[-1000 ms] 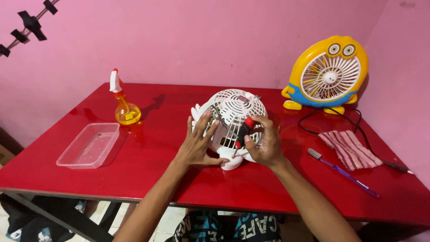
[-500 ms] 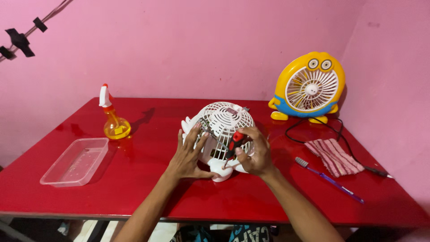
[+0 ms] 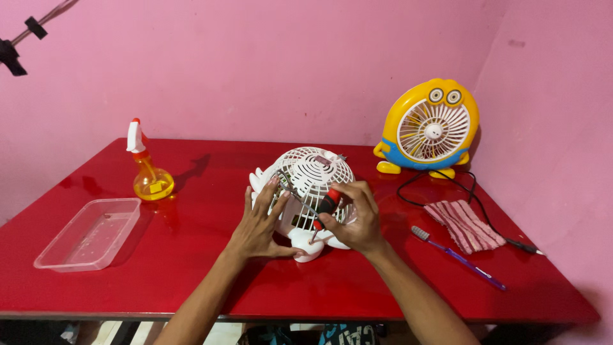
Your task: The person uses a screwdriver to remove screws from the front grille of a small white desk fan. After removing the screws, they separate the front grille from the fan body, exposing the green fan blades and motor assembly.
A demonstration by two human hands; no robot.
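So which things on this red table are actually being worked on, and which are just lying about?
In use:
- white plastic cage fan, steadied by the left hand
- red-and-black-handled screwdriver, gripped in the right hand

Lying about:
- yellow cartoon-shaped fan
- orange spray bottle
- clear plastic tray
- striped cloth
- purple toothbrush

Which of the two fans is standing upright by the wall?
The yellow and blue fan at the table's far right stands upright, untouched. The white fan lies tipped between both hands at mid-table.
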